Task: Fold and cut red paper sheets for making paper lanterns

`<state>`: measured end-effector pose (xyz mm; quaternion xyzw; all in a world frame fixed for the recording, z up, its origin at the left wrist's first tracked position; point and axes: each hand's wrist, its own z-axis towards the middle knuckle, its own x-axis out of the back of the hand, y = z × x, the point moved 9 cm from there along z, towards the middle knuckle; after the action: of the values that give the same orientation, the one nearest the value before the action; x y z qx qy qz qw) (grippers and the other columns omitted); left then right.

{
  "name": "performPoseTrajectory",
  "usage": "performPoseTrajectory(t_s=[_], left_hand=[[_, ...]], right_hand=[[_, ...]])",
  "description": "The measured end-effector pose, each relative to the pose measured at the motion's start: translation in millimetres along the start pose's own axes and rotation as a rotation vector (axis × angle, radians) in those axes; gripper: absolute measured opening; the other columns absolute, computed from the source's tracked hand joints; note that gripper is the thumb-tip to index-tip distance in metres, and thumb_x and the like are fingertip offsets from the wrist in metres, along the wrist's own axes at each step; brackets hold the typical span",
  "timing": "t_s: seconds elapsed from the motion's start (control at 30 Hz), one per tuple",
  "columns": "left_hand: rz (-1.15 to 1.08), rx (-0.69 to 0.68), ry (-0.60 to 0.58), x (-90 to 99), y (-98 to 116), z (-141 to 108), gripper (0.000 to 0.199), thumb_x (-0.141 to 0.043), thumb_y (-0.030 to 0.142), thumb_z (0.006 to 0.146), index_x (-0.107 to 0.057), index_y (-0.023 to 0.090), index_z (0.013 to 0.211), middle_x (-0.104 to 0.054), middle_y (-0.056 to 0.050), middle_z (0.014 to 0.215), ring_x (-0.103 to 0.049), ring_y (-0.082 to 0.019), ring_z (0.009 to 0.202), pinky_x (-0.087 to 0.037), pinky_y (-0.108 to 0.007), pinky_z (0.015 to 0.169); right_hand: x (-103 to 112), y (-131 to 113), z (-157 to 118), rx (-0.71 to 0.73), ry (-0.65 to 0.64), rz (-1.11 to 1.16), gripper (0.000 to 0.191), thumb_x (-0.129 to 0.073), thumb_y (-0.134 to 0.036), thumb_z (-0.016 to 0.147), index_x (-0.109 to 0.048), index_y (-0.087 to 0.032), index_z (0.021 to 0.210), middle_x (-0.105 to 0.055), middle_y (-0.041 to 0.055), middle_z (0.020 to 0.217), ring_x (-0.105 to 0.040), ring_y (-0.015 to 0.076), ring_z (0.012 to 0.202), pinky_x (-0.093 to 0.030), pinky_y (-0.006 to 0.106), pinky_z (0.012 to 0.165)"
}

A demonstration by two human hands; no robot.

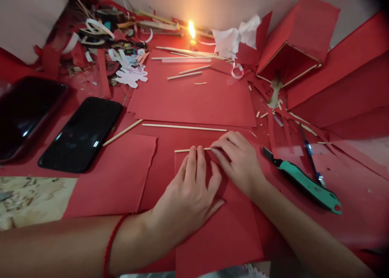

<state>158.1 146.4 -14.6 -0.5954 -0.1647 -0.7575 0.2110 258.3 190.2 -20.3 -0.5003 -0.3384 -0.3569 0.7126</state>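
A short thin wooden stick (pixel 182 150) lies along the top edge of a red paper sheet (pixel 221 233). My left hand (pixel 190 189) rests over the sheet with its fingers spread, two fingertips pressing on the stick. At the stick's right end, my right hand (pixel 238 160) pinches it between thumb and fingers. Just beyond both hands a longer stick (pixel 184 127) lies crosswise, below a stack of red paper sheets (pixel 194 99).
Two black phones (pixel 82 134) (pixel 30 107) lie left. A lit candle (pixel 192 33) burns at the back, near paper scraps (pixel 130 69). Right are a green-handled cutter (pixel 310 187), a blue pen (pixel 310 156) and a red paper box (pixel 299 39). Another red sheet (pixel 114 176) lies front left.
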Motion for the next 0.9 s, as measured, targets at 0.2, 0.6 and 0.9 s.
performPoseTrajectory(t_s=[0.2,0.6,0.9], left_hand=[[0.0,-0.005,-0.009,-1.5,0,0,0.064,-0.045,0.047,0.1,-0.049,-0.002,0.14,-0.055,-0.038,0.141,-0.054,-0.05,0.133,-0.054,-0.058,0.099],[-0.026,0.019,-0.049,-4.0,-3,0,0.062,-0.043,0.049,0.1,-0.052,0.005,0.143,-0.055,-0.028,0.146,-0.049,-0.047,0.139,-0.053,-0.057,0.103],[0.099,-0.059,0.01,2.9,3,3,0.066,-0.048,0.048,0.098,-0.055,-0.005,0.137,-0.054,-0.038,0.141,-0.057,-0.053,0.128,-0.059,-0.055,0.093]], right_hand=[[1,2,1,-0.017,-0.002,0.037,0.019,-0.05,-0.022,0.102,-0.066,-0.022,0.091,-0.064,0.0057,0.092,-0.057,0.021,0.087,-0.047,0.036,0.078],[2,2,0,-0.004,0.01,0.068,0.018,-0.051,-0.023,0.102,-0.066,-0.021,0.092,-0.063,0.0061,0.092,-0.058,0.0209,0.088,-0.048,0.036,0.081],[37,8,-8,-0.046,0.361,0.187,0.027,-0.046,-0.002,0.084,-0.061,-0.02,0.097,-0.062,0.0036,0.089,-0.06,0.0184,0.084,-0.052,0.034,0.077]])
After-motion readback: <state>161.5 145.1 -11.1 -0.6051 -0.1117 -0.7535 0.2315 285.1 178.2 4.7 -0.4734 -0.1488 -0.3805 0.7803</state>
